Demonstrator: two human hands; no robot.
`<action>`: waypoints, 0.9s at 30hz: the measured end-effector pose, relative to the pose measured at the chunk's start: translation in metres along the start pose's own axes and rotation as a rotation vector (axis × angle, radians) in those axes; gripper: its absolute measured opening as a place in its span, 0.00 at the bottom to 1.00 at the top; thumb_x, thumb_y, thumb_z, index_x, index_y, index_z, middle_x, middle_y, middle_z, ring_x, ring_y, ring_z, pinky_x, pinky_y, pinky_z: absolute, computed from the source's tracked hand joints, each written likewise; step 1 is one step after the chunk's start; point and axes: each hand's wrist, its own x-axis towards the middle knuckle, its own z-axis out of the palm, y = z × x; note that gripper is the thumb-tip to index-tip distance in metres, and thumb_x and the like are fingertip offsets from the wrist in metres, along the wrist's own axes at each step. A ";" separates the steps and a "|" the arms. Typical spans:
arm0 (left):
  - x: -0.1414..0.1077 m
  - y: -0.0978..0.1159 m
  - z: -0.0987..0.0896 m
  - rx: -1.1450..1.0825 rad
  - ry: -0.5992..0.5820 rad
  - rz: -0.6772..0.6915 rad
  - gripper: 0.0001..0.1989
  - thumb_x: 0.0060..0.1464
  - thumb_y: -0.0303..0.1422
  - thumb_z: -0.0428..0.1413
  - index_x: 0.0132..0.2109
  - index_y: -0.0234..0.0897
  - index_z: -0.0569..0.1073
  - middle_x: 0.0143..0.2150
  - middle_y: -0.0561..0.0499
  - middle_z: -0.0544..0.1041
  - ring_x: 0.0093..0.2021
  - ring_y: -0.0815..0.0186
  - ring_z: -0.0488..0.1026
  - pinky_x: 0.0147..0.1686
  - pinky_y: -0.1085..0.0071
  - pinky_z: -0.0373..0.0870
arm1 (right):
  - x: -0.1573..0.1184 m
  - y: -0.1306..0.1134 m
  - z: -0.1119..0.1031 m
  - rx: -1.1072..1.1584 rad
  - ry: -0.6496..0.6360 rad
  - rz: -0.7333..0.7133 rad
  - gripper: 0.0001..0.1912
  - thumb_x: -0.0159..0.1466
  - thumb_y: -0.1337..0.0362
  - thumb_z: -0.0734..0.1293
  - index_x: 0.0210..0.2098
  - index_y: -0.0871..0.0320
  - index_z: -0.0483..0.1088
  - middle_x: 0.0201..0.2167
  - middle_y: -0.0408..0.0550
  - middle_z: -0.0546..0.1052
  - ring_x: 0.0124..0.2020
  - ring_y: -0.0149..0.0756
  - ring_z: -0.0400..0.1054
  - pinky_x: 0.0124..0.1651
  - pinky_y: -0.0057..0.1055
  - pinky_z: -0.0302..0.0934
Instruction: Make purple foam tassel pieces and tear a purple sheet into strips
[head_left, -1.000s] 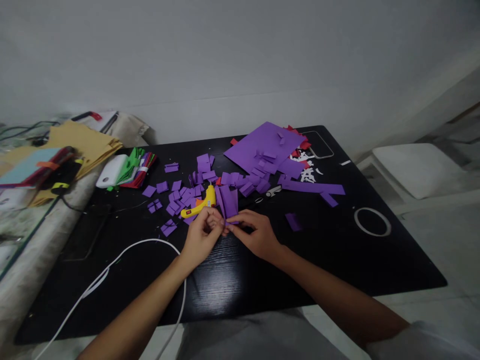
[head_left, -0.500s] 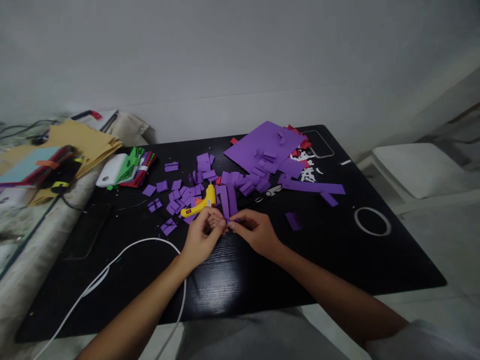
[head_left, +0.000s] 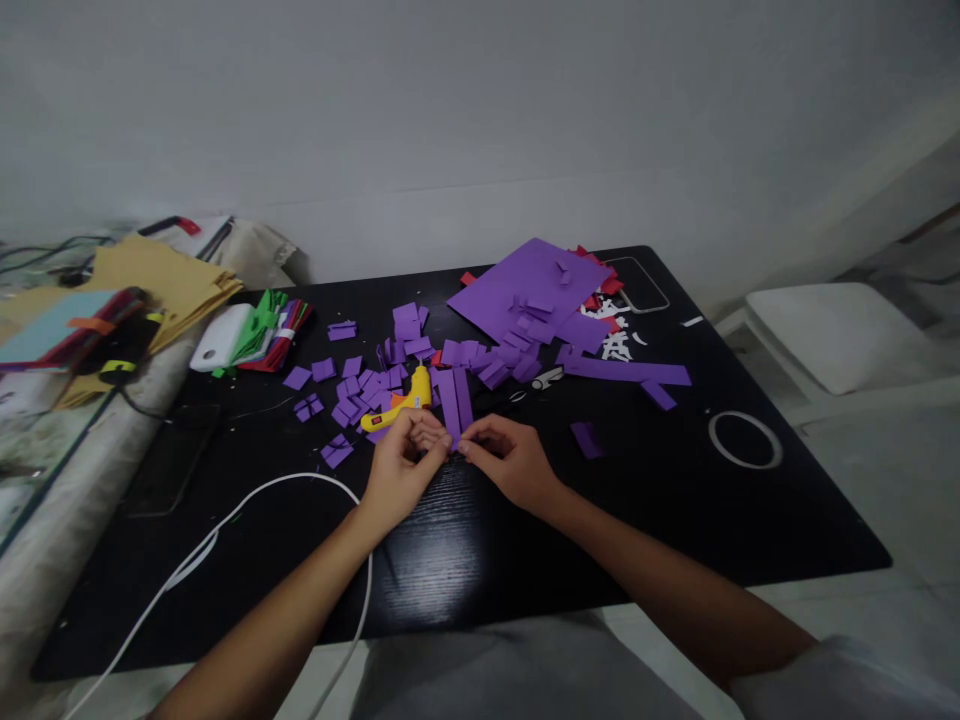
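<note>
Between my two hands is a purple strip (head_left: 456,400), folded lengthwise and pointing away from me. My left hand (head_left: 409,455) pinches its near end from the left, fingers curled in. From the other side, my right hand (head_left: 510,460) grips the same end between thumb and fingertips. Just beyond my left hand lies a yellow glue gun (head_left: 401,402), its nozzle pointing to the far side. Many small cut purple pieces (head_left: 352,390) are scattered around the glue gun. A pair of scissors (head_left: 547,379) rests to the right of the strip, partly hidden against the black table.
A large purple sheet (head_left: 517,285) lies at the back, near white scraps (head_left: 619,343) and red pieces. One long purple strip (head_left: 626,371) is at the right. A white cable (head_left: 277,482) curves across the left front. Bundled coloured sheets (head_left: 266,330) lie at the back left.
The near end of the purple strip shows more openly between my fingertips, and the strip looks flatter and its two halves closer together. Both hands have stayed nearly in place.
</note>
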 end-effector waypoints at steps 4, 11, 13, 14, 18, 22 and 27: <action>0.000 -0.001 0.000 0.016 -0.003 0.028 0.10 0.60 0.31 0.63 0.44 0.38 0.69 0.35 0.54 0.75 0.32 0.71 0.73 0.37 0.73 0.71 | -0.002 -0.003 0.001 -0.067 0.014 -0.040 0.03 0.60 0.64 0.72 0.34 0.57 0.78 0.29 0.45 0.81 0.31 0.34 0.76 0.36 0.28 0.70; 0.000 -0.001 0.000 -0.002 0.003 0.032 0.09 0.60 0.30 0.62 0.43 0.39 0.68 0.33 0.55 0.74 0.30 0.72 0.72 0.35 0.75 0.70 | -0.002 0.002 0.002 -0.094 0.044 -0.142 0.02 0.61 0.66 0.72 0.34 0.56 0.80 0.31 0.46 0.82 0.31 0.34 0.76 0.35 0.27 0.70; 0.000 -0.001 0.000 -0.011 -0.003 0.027 0.08 0.61 0.31 0.61 0.42 0.39 0.68 0.33 0.55 0.75 0.29 0.72 0.72 0.34 0.75 0.70 | -0.001 0.002 0.001 -0.100 0.041 -0.183 0.03 0.61 0.67 0.72 0.34 0.56 0.80 0.32 0.46 0.81 0.32 0.33 0.76 0.35 0.26 0.70; 0.000 -0.001 0.000 -0.013 -0.003 0.024 0.07 0.61 0.31 0.61 0.42 0.39 0.68 0.33 0.55 0.74 0.29 0.72 0.73 0.33 0.75 0.70 | -0.001 0.002 0.001 -0.103 0.038 -0.201 0.03 0.61 0.68 0.72 0.34 0.56 0.81 0.32 0.45 0.81 0.32 0.32 0.76 0.35 0.25 0.69; 0.000 0.001 0.000 -0.007 0.000 0.003 0.07 0.61 0.32 0.61 0.40 0.38 0.69 0.32 0.56 0.74 0.27 0.73 0.73 0.31 0.75 0.70 | -0.001 0.000 -0.001 -0.144 0.031 -0.253 0.04 0.61 0.69 0.73 0.35 0.55 0.82 0.33 0.46 0.81 0.32 0.31 0.76 0.34 0.24 0.69; 0.000 0.003 0.000 -0.006 -0.007 -0.017 0.06 0.61 0.33 0.61 0.39 0.37 0.71 0.31 0.55 0.74 0.26 0.73 0.73 0.30 0.76 0.70 | -0.001 0.000 -0.002 -0.182 0.014 -0.279 0.06 0.62 0.70 0.73 0.36 0.56 0.83 0.35 0.47 0.81 0.33 0.31 0.77 0.35 0.25 0.70; 0.000 0.007 0.001 -0.010 -0.031 -0.031 0.09 0.58 0.34 0.64 0.40 0.37 0.72 0.31 0.55 0.75 0.28 0.71 0.75 0.33 0.75 0.72 | -0.001 0.003 -0.002 -0.212 0.020 -0.309 0.06 0.62 0.70 0.72 0.36 0.55 0.83 0.36 0.47 0.81 0.34 0.32 0.77 0.37 0.25 0.71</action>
